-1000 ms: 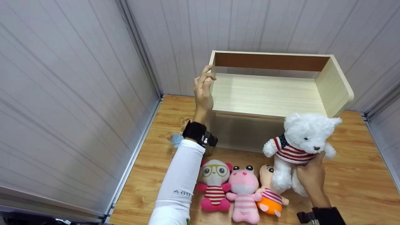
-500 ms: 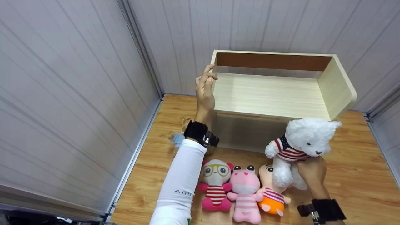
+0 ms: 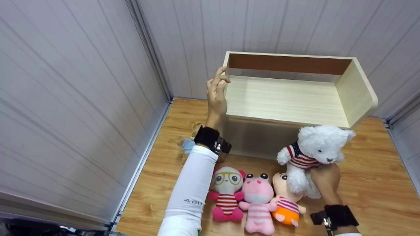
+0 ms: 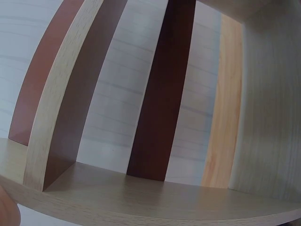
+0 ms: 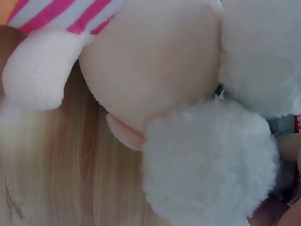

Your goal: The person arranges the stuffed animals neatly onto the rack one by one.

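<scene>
A white teddy bear (image 3: 320, 144) in a stars-and-stripes sweater is gripped at its lower body by my right hand (image 3: 326, 178). Its head tilts down to the right. In the right wrist view, its fluffy white leg (image 5: 211, 162) covers part of a peach doll (image 5: 155, 56), and only bits of my fingers show at the right edge. My left hand (image 3: 217, 93) holds the left side panel of a pale wooden shelf (image 3: 285, 98), fingers bent at its front edge. A fingertip (image 4: 7, 209) shows beside that panel in the left wrist view.
A pink panda (image 3: 226, 196), a pink frog (image 3: 258, 203) and the orange-shorts doll (image 3: 286, 209) lie in a row before the shelf. A brown plush thing with light blue (image 3: 187, 146) is partly hidden behind my left wrist. Walls enclose the wooden floor (image 3: 154, 186).
The bear has dropped slightly and its head has tipped forward, still in my right hand. My left hand keeps its place on the shelf panel. The head view has shifted slightly.
</scene>
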Available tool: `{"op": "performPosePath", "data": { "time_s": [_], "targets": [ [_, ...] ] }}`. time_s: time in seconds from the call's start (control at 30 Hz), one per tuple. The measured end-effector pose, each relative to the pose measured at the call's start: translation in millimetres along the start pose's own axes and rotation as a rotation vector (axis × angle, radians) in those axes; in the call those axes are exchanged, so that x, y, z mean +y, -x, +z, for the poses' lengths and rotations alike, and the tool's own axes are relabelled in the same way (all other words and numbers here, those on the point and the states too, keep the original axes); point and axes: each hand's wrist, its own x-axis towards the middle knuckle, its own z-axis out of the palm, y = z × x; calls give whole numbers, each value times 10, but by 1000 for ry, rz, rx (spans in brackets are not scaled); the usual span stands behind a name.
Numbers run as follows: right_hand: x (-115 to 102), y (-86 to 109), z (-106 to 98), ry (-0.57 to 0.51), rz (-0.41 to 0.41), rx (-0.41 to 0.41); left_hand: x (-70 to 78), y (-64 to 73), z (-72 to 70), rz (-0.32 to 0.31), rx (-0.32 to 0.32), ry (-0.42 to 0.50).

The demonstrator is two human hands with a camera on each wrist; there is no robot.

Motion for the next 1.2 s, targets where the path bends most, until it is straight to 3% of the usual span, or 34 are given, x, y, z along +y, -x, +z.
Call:
{"op": "performPosePath", "data": {
  "time_s": [0.17,0.83,1.2],
  "targets": [
    [-6,-10,31,-23,-3,17,2,2,-2,4,-2,-4],
    [-116,-94,124,-104,119,-33,11,-3,-26,-10,8,19],
    [-98,-137,315,-32,-33,-17,14,-8,-62,-11,20,17]
  ]
}}
